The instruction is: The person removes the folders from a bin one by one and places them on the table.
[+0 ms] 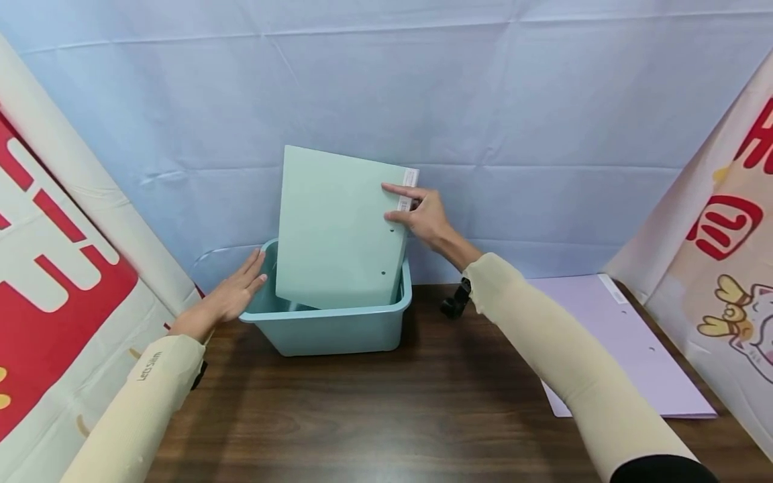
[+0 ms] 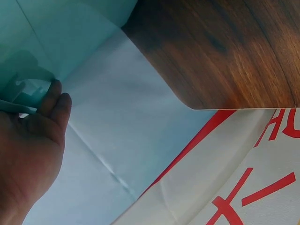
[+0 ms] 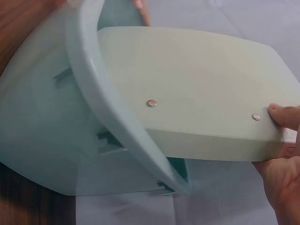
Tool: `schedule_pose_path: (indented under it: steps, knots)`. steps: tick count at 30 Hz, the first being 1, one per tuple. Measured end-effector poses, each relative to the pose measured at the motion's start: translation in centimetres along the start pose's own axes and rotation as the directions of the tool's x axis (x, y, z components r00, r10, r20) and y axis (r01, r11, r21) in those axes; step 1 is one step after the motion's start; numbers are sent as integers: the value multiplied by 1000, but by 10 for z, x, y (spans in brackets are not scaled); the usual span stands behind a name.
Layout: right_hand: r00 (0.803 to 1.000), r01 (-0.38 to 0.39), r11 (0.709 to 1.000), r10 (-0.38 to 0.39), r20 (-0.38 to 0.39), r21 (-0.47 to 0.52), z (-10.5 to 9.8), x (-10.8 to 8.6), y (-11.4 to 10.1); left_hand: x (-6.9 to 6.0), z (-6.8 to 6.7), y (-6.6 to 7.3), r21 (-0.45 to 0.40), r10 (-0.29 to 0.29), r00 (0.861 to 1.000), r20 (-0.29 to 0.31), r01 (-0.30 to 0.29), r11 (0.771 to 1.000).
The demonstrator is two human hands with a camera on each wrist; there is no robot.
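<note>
A pale green file binder (image 1: 338,228) stands tilted, its lower end inside a blue-green plastic basin (image 1: 338,332). My right hand (image 1: 425,213) grips the binder by its labelled spine near the upper right corner, thumb and fingers on either side of the edge. In the right wrist view the thumb lies near one of two metal rivets on the binder (image 3: 197,79). At the basin's left end my left hand (image 1: 234,290) rests against the rim, fingers fairly straight. The left wrist view shows these fingers (image 2: 61,110) beside the translucent wall. The binder's bottom edge is partly hidden by the basin's front.
A lilac file binder (image 1: 616,349) lies flat on the dark wooden table (image 1: 374,416) at the right. Behind the basin hangs a pale blue cloth (image 1: 483,100). Printed cloths stand at the left (image 1: 60,268) and right (image 1: 718,268) sides.
</note>
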State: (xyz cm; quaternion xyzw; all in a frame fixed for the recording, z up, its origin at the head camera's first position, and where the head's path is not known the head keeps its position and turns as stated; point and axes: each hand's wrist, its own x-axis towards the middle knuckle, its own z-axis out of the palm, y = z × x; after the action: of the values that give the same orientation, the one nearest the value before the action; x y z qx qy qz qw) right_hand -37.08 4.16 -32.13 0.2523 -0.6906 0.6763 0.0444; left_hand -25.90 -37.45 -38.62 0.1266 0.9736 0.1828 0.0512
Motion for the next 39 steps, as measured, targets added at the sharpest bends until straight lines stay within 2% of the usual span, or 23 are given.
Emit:
schedule_pose_path:
  steps: [11,17,23,30,39]
  knots:
    - [1000,19,1000,-19,-25,2,-11,-3,-20,3,-1,0,0,35,999,4,-35,999]
    - [998,39,998,-36,-59,50,-18,-3,-31,4,-1,-3,-12,47,999,-5,-47,999]
    - [996,25,994,-15,-93,110,-25,-4,-39,5,-3,-2,-30,54,998,12,-54,998]
    - [992,36,973,-7,-128,226,-31,-6,-48,5,-5,-3,-20,50,998,33,-49,999]
    - [987,53,955,-5,-161,291,-43,-10,-59,5,-5,-2,0,55,998,27,-55,998]
